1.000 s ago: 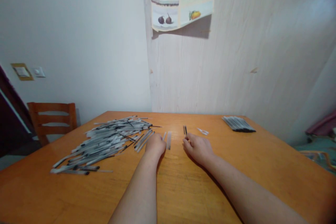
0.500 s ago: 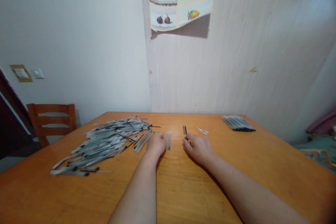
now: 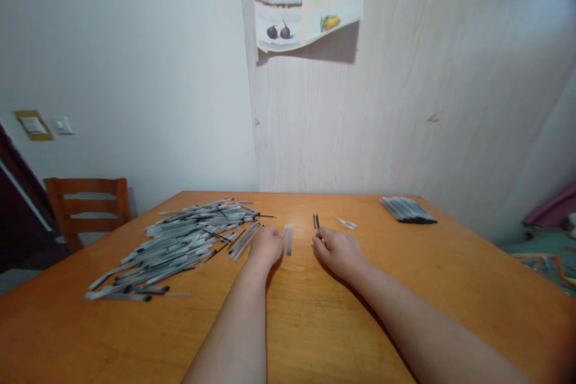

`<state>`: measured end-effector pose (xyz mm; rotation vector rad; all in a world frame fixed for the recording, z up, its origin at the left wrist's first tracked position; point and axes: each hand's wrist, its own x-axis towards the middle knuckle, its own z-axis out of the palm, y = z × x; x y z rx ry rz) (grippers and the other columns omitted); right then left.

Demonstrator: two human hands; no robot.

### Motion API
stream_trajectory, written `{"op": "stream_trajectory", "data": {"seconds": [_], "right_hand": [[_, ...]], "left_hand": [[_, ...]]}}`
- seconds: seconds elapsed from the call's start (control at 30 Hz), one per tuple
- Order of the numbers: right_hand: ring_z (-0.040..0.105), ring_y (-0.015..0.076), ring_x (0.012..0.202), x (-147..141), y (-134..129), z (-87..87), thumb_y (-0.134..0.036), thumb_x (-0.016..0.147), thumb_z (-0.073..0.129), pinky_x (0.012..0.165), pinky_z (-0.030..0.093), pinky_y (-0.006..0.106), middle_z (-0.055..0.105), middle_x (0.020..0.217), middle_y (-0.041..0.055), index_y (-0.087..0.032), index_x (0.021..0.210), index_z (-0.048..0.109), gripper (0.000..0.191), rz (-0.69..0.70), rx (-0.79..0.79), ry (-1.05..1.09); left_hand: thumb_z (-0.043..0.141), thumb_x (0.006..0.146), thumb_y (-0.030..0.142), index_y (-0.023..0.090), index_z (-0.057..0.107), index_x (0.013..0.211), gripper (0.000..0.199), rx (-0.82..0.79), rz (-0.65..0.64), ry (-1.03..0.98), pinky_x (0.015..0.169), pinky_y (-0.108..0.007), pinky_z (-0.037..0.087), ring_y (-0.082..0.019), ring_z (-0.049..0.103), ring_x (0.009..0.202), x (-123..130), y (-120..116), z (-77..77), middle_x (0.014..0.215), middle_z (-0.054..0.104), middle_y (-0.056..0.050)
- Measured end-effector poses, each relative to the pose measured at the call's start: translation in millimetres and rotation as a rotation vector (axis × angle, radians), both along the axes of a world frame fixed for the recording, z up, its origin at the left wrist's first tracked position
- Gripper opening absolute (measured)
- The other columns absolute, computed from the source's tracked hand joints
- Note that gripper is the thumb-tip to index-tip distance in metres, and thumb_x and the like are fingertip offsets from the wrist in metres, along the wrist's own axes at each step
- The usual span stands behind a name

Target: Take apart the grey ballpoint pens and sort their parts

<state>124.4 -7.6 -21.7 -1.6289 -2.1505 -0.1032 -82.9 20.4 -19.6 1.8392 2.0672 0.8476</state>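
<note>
My left hand (image 3: 266, 246) is closed low over the table, its curled fingers beside a few pale translucent pen-like tubes (image 3: 288, 240). What it grips, if anything, is hidden by the hand. My right hand (image 3: 337, 250) has thumb and finger pinched together, close behind two thin black sticks (image 3: 315, 221). The right-hand stick meets the fingertips; whether they hold it is unclear. Left of my left hand lie several loose pens (image 3: 243, 241) with clear barrels and dark ends, next to a large jumbled pile of pens (image 3: 180, 243).
White-handled scissors, or a similar small white tool (image 3: 347, 224), lie beyond my right hand. A neat row of pens (image 3: 407, 210) with black ends aligned sits at the table's far right. The wooden table (image 3: 315, 324) meets the wall; a chair (image 3: 87, 198) stands left.
The whole view shifts very slightly left. Both hands keep nearly the same pose and place, and the pens on the table stay where they lay.
</note>
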Motion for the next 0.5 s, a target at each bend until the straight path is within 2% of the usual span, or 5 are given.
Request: {"op": "stream_trajectory", "data": {"seconds": [0.5], "right_hand": [[0.064, 0.0177, 0.075, 0.2, 1.4, -1.6, -0.039, 0.097, 0.042, 0.059, 0.025, 0.029, 0.073, 0.086, 0.0039, -0.023, 0.092, 0.064, 0.028, 0.016, 0.014, -0.009]], "left_hand": [[0.055, 0.074, 0.011, 0.018, 0.064, 0.066, 0.014, 0.010, 0.019, -0.034, 0.055, -0.026, 0.032, -0.017, 0.057, 0.062, 1.2, -1.3, -1.4, 0.065, 0.066, -0.005]]}}
